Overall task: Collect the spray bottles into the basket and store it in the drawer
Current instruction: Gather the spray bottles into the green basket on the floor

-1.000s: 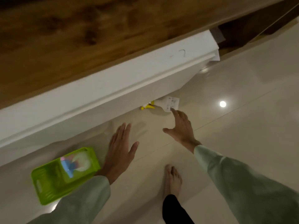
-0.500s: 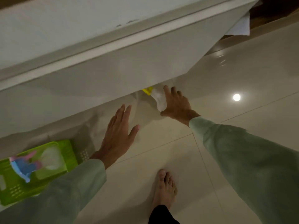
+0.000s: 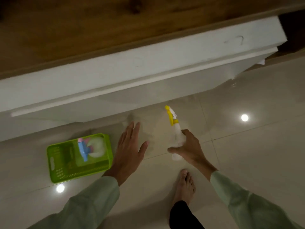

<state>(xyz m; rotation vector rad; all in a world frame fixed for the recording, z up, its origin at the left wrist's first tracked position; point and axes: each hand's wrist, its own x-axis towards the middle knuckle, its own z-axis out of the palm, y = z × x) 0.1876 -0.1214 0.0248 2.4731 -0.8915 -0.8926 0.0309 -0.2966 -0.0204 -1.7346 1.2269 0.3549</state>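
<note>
Gripping a clear spray bottle (image 3: 178,139) with a yellow trigger head around its body, the right hand (image 3: 191,148) holds it above the glossy tiled floor (image 3: 247,154), nozzle pointing toward the white cabinet front (image 3: 148,76). The left hand (image 3: 130,151) is spread flat and empty, just beside the green basket (image 3: 56,164) on the floor. Inside the basket lies another spray bottle with a blue and pink head (image 3: 84,148).
</note>
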